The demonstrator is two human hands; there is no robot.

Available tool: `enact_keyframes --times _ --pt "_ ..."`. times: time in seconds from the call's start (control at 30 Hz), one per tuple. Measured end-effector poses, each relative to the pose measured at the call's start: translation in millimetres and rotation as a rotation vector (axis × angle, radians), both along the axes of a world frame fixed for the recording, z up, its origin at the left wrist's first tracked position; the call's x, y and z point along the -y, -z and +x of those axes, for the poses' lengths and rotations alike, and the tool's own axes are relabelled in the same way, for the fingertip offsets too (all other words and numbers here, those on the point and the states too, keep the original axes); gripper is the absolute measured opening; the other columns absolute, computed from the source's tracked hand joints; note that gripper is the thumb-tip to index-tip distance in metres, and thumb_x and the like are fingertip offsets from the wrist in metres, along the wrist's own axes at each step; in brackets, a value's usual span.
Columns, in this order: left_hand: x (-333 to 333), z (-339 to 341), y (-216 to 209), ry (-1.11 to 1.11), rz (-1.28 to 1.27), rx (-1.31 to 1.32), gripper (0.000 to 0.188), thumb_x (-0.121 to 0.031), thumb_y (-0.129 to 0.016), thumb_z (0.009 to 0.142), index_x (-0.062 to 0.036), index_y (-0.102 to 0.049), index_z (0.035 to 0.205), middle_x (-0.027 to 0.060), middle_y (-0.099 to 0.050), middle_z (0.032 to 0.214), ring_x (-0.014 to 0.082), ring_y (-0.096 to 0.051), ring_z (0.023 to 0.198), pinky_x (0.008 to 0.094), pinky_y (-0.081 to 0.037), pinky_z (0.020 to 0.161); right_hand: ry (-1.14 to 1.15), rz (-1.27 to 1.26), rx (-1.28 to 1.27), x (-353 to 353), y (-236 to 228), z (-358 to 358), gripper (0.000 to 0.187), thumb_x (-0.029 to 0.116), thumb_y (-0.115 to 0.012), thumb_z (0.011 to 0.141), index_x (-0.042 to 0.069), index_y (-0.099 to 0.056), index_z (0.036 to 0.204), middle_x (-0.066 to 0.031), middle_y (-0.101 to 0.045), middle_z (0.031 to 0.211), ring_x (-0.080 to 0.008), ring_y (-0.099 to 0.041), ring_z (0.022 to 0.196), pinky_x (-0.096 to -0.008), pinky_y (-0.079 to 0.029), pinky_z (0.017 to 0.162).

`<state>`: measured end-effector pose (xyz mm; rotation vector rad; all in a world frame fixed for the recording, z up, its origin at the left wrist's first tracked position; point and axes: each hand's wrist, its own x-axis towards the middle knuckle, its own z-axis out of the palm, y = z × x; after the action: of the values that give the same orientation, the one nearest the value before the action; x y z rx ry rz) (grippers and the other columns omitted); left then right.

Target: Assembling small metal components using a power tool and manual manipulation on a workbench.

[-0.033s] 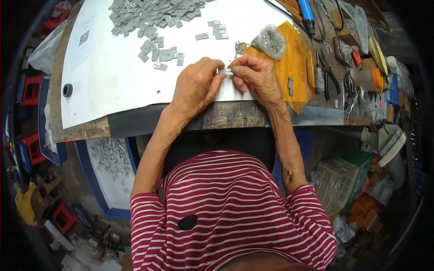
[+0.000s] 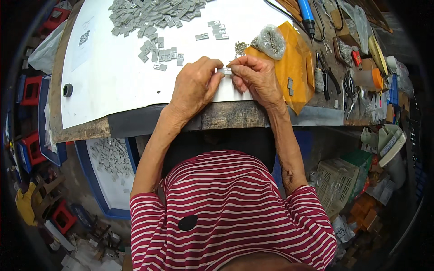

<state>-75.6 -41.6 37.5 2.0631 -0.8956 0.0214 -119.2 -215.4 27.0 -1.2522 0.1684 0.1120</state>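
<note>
Between my two hands, just above the white sheet (image 2: pixel 122 86), is a small grey rectangular piece (image 2: pixel 224 71). My left hand (image 2: pixel 195 85) pinches its left end between thumb and fingers. The thumb and forefinger of my right hand (image 2: pixel 258 77) close at its right end; whether they also hold a tiny part is hidden. Beyond my right hand lies a small heap of tiny metal parts (image 2: pixel 241 48), beside a clear plastic bag (image 2: pixel 272 41) of more. A big pile of similar grey pieces (image 2: pixel 149 16) spreads at the far left, with several loose ones (image 2: pixel 219 30) nearer the middle.
Under the plastic bag lies a yellow envelope (image 2: pixel 298 63) with grey pieces on it. Pliers (image 2: pixel 333 79) and a blue-handled tool (image 2: pixel 306 16) lie to the right. A black ring (image 2: pixel 67 90) sits at left. Below the table edge stands a blue tray (image 2: pixel 106 205) of grey pieces.
The grey piece and my left fingertips have shifted very slightly left. Both hands keep their pinch, and everything else looks the same.
</note>
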Motion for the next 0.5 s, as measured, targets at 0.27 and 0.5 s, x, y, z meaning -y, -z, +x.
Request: enact_keyframes --times 0.27,0.5 --pt "2 22 18 -0.187 0.144 0.238 0.011 -0.008 -0.063 0.074 -0.0061 -0.058 0.084 0.0068 -0.054 0.076 0.0236 -0.052 0.073 0.0360 -0.034 0.068 0.094 -0.018 0.035 3 4 0 0.017 0.009 -0.055 0.086 -0.006 -0.060 0.092 -0.0043 -0.058 0.065 -0.0059 -0.051 0.050 -0.0165 -0.040 0.045" --pt "8 40 25 -0.331 0.352 0.345 0.013 -0.014 -0.066 0.075 -0.0083 -0.062 0.087 0.0035 -0.057 0.078 0.0192 -0.054 0.077 0.0351 -0.032 0.072 0.079 -0.073 0.013 1 -2 -2 0.016 0.007 -0.055 0.084 -0.006 -0.060 0.092 -0.0043 -0.058 0.065 -0.0054 -0.051 0.051 -0.0165 -0.040 0.044"
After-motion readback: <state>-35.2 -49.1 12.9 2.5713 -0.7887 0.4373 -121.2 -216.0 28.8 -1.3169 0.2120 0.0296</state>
